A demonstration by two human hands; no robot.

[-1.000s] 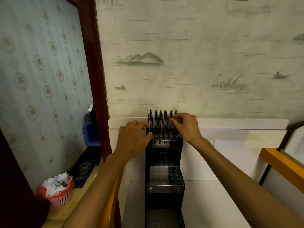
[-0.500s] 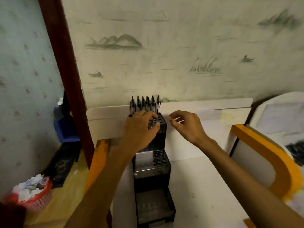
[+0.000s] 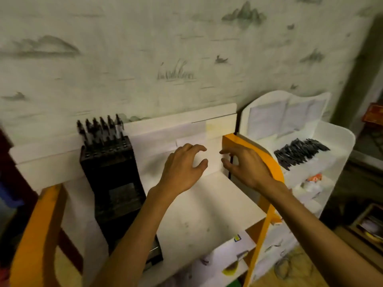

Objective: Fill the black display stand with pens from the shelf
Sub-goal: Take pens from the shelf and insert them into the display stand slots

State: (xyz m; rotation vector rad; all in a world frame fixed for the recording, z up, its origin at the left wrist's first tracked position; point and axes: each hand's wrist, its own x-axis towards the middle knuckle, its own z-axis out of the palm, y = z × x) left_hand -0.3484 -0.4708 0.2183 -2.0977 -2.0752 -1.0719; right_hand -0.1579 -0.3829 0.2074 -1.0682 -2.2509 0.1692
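Both my hands have left the black display stand [image 3: 112, 179], where a second ago they were seating pens in its top tier, and my view has swung right with them. My left hand [image 3: 182, 170] and right hand [image 3: 246, 168] now hover side by side over the white desk surface [image 3: 199, 206], fingers loosely curled and spread, holding nothing. The stand sits against the back panel to my left, with one row of pens [image 3: 99, 129] upright along its rear edge and the rows of holes in front, and the lower tiers, appearing unfilled. The loose pile of black pens [image 3: 300, 152] lies on the white shelf [image 3: 339, 137] to my right, beyond the orange side panel [image 3: 263, 160]. I judge one placement finished and a fresh reach toward the supply beginning.
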